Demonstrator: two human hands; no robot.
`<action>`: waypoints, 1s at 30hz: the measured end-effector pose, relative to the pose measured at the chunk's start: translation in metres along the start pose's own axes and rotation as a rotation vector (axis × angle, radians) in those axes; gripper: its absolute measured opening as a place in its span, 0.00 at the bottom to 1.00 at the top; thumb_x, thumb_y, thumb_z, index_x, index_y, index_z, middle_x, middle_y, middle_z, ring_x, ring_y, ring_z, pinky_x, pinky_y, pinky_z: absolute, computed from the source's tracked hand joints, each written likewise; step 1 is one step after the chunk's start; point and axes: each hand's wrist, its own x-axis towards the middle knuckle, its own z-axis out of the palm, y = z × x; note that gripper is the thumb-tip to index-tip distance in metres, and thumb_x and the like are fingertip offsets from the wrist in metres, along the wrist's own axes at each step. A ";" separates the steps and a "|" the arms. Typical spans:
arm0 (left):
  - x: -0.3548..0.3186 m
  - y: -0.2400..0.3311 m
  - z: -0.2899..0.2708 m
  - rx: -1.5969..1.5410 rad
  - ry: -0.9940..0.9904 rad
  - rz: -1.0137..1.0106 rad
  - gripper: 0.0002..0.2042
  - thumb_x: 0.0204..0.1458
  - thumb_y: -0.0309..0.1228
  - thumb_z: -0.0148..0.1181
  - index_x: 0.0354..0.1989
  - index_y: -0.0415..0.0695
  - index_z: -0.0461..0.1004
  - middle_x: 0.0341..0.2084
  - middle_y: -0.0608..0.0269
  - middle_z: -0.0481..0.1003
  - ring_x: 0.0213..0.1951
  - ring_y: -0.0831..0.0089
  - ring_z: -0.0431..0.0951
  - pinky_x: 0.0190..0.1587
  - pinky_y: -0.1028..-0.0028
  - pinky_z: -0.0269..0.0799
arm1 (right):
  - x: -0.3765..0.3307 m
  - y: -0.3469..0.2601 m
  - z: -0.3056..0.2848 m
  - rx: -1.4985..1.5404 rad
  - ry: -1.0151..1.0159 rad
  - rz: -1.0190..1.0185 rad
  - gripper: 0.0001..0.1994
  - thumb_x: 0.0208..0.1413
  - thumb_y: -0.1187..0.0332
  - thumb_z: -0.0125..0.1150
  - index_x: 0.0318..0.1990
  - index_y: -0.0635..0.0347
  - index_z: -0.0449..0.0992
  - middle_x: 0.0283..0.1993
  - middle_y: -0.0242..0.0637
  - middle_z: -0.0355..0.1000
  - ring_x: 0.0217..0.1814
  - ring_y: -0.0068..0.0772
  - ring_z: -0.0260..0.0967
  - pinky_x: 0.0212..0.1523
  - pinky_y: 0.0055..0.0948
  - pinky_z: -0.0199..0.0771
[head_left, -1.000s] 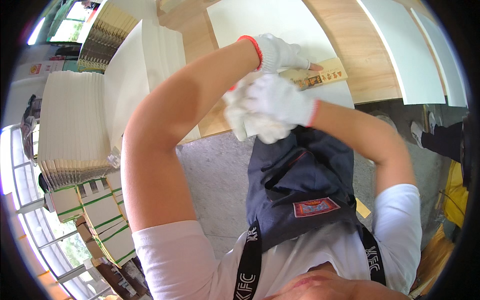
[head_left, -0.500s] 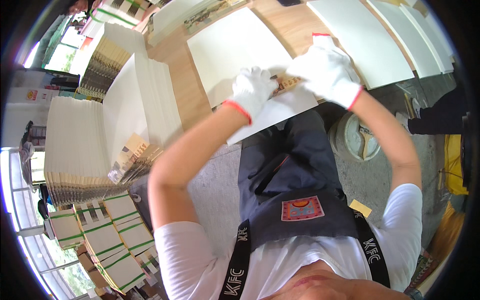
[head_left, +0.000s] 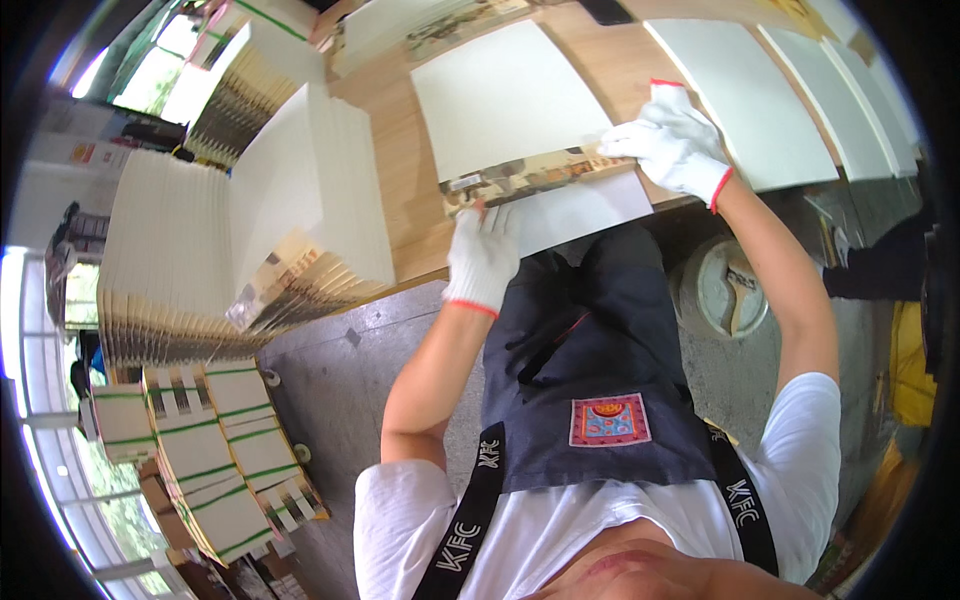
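A white sheet (head_left: 510, 95) lies on the wooden table, with a brown patterned printed strip (head_left: 540, 178) along its near side. From under the strip, plain white paper (head_left: 585, 212) reaches to the table's front edge. My left hand (head_left: 482, 258), in a white knit glove with bare fingertips showing, lies with fingers stretched out at the strip's left end. My right hand (head_left: 690, 165), also gloved, is at the strip's right end, closed over a bunched white glove (head_left: 668, 92) whose red cuff sticks out on the far side. What lies beneath its fingers is hidden.
Tall stacks of white sheets with printed edges (head_left: 170, 250) stand at left. More white boards (head_left: 745, 110) lie at right, and a dark flat object (head_left: 605, 10) at the back. Below the table is a white bucket with a brush (head_left: 740, 295); strapped bundles (head_left: 215, 440) sit lower left.
My left hand has drawn back toward me and leftward, uncovering the printed strip. My right hand has shifted slightly toward the strip's right end. The whole view has swung a little.
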 end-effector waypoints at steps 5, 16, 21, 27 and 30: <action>0.025 0.004 0.031 0.008 -0.001 -0.043 0.05 0.58 0.28 0.54 0.39 0.42 0.68 0.47 0.55 0.70 0.56 0.55 0.70 0.62 0.48 0.72 | 0.065 0.032 -0.003 -0.016 0.378 0.011 0.21 0.62 0.54 0.59 0.57 0.55 0.76 0.49 0.32 0.77 0.49 0.28 0.73 0.52 0.30 0.72; -0.048 0.073 0.041 0.235 -0.184 0.205 0.09 0.61 0.25 0.51 0.47 0.39 0.64 0.46 0.52 0.68 0.49 0.48 0.76 0.53 0.45 0.79 | 0.112 0.034 0.034 1.114 -0.181 0.073 0.17 0.71 0.57 0.44 0.58 0.55 0.71 0.54 0.32 0.75 0.47 0.30 0.78 0.58 0.36 0.73; -0.106 0.118 0.003 0.389 -0.271 0.520 0.10 0.59 0.24 0.53 0.48 0.36 0.66 0.49 0.46 0.72 0.48 0.51 0.79 0.52 0.50 0.80 | 0.097 -0.014 0.082 1.162 0.025 -0.373 0.25 0.70 0.67 0.42 0.70 0.68 0.54 0.68 0.51 0.63 0.72 0.41 0.59 0.70 0.38 0.63; -0.121 0.248 -0.066 0.367 -0.134 1.044 0.13 0.62 0.24 0.51 0.52 0.30 0.72 0.43 0.51 0.77 0.43 0.67 0.80 0.41 0.71 0.81 | 0.117 -0.166 0.174 0.991 0.076 -0.697 0.27 0.65 0.58 0.54 0.66 0.67 0.62 0.61 0.48 0.70 0.66 0.39 0.66 0.66 0.33 0.65; -0.111 0.313 -0.091 0.791 0.249 1.277 0.17 0.57 0.34 0.65 0.49 0.34 0.77 0.30 0.59 0.79 0.34 0.74 0.80 0.32 0.77 0.72 | 0.129 -0.233 0.206 0.558 0.164 -0.521 0.31 0.62 0.50 0.58 0.62 0.68 0.67 0.55 0.44 0.75 0.59 0.35 0.72 0.58 0.28 0.70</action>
